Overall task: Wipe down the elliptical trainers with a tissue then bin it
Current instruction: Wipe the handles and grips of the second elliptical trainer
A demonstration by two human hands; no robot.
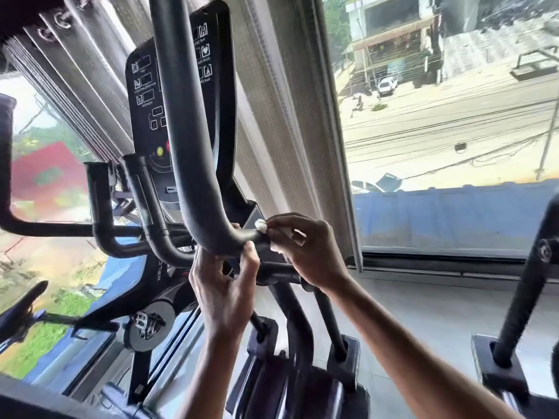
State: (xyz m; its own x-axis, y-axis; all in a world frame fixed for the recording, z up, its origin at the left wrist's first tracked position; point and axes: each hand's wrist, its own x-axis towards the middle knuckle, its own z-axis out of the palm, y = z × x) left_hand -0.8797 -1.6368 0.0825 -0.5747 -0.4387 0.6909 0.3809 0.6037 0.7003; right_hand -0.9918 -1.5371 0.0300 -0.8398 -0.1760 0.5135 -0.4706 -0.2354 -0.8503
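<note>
- Head view. Elliptical trainer stands at left-centre, facing a window, with its console further off above the hands.
- Handlebar: a thick black padded tube. It runs down from the top of the frame, bends at its low end and turns right into a short level stub.
- Tissue: white and crumpled, touching the stub just right of the bend.
- Right hand: fingers curled round the tissue, pinching it onto the stub from above and from the right. White scraps show between the fingers.
- Left hand: comes up from below, just left of the right hand. The thumb presses the underside of the bend and the fingers curl behind the tube. Judged to be a steadying grip.
- Key relation: from the tissue, the tube's long axis runs left through the bend, then up. Judgement: a wiping stroke must follow that curve, and the left hand sits on the path and would need to shift.
- Bin: not in view.
- A second black upright stands at the right edge, well apart from both hands.
</note>
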